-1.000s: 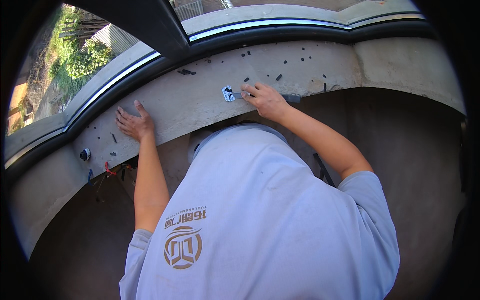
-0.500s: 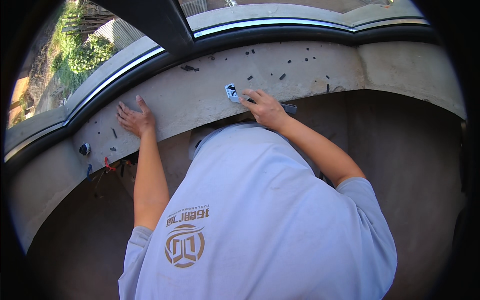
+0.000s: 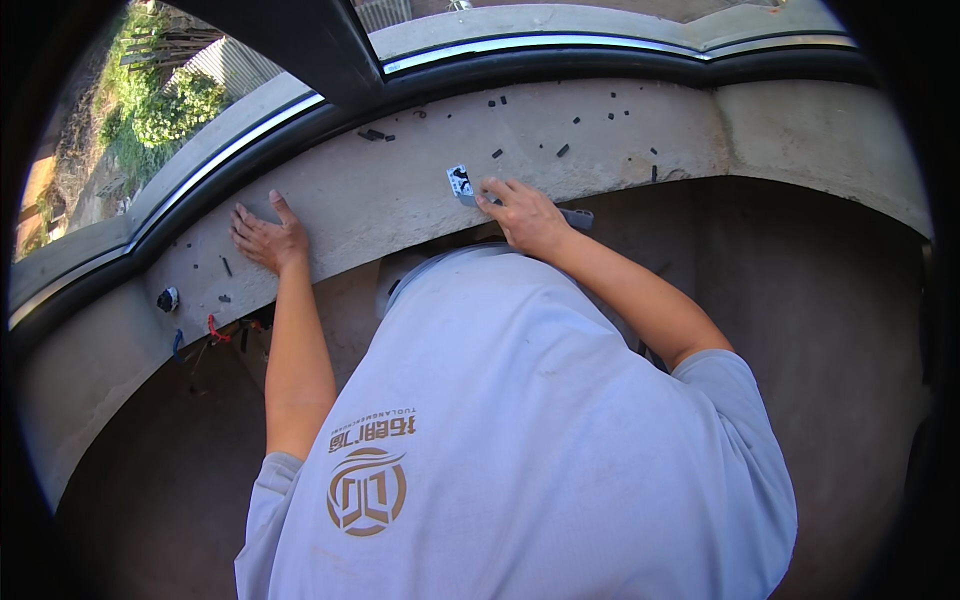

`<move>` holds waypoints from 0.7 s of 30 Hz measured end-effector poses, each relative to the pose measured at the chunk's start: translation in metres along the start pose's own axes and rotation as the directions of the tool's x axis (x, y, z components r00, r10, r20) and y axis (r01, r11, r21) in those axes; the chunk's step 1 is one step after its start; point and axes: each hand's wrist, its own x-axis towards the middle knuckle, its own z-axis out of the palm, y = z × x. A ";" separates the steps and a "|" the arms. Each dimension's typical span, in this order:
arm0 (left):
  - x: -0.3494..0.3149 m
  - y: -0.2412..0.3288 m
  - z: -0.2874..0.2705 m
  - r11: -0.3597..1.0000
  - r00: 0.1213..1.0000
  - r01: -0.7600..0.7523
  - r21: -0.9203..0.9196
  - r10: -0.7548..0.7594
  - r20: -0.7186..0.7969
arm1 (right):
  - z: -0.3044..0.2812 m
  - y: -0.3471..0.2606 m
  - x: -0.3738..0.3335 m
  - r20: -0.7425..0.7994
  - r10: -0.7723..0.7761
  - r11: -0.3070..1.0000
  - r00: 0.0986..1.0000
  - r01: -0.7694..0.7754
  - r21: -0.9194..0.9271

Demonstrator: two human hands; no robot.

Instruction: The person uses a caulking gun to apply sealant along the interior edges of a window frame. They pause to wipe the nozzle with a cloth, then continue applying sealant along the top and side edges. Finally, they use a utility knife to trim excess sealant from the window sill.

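Note:
My left hand (image 3: 268,238) lies on the grey windowsill (image 3: 370,210) with its fingers spread, holding nothing. To its right, my right hand (image 3: 522,214) is closed round a grey handle-like piece (image 3: 577,218) at the sill's near edge. One end of that piece sticks out to the right of the hand. Beyond my fingertips on the left shows a white plate with black markings (image 3: 460,180), seemingly at the piece's other end. My right palm and fingers hide the middle, so I cannot tell how the two parts join.
Small black scraps (image 3: 563,150) are scattered over the sill. Red wire (image 3: 213,325) and blue wire (image 3: 178,342) hang at its left edge, near a dark round piece (image 3: 168,298). A black window frame (image 3: 440,82) curves along the far side, with a thick post (image 3: 325,45).
The view has shifted very slightly. My left hand stays flat on the sill, and my right hand keeps its hold on the grey handle-like piece, the fingers barely moved.

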 end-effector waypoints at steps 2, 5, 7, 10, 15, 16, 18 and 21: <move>0.000 0.000 0.000 1.000 1.000 0.006 0.000 -0.006 0.005 | 0.001 0.000 -0.001 0.007 -0.003 1.000 1.000 0.003 -0.004; 0.000 0.000 0.000 1.000 1.000 0.004 -0.001 -0.004 0.003 | 0.001 0.001 -0.003 0.015 -0.003 1.000 1.000 0.003 0.005; 0.001 0.000 0.000 1.000 1.000 -0.011 0.000 0.011 -0.013 | 0.000 0.001 -0.005 0.063 0.032 0.999 0.998 -0.033 0.026; 0.000 0.000 0.000 1.000 1.000 -0.004 0.025 0.004 -0.009 | -0.003 0.001 -0.008 -0.071 -0.014 0.995 0.997 0.021 0.097; -0.001 -0.001 0.000 1.000 1.000 -0.012 -0.004 0.012 -0.013 | -0.005 0.002 -0.008 0.027 0.387 0.732 0.922 -0.325 0.600; -0.001 -0.001 0.001 0.999 0.999 -0.033 -0.008 0.033 -0.038 | -0.005 0.004 -0.005 0.127 0.461 0.581 0.878 -0.407 0.705; 0.000 -0.001 0.002 1.000 1.000 -0.012 0.002 0.012 -0.013 | -0.005 0.010 0.000 0.387 0.514 0.346 0.765 -0.598 0.722; 0.000 -0.002 0.001 1.000 1.000 -0.015 0.002 0.015 -0.003 | -0.002 0.016 0.009 0.523 0.518 0.191 0.677 -0.688 0.701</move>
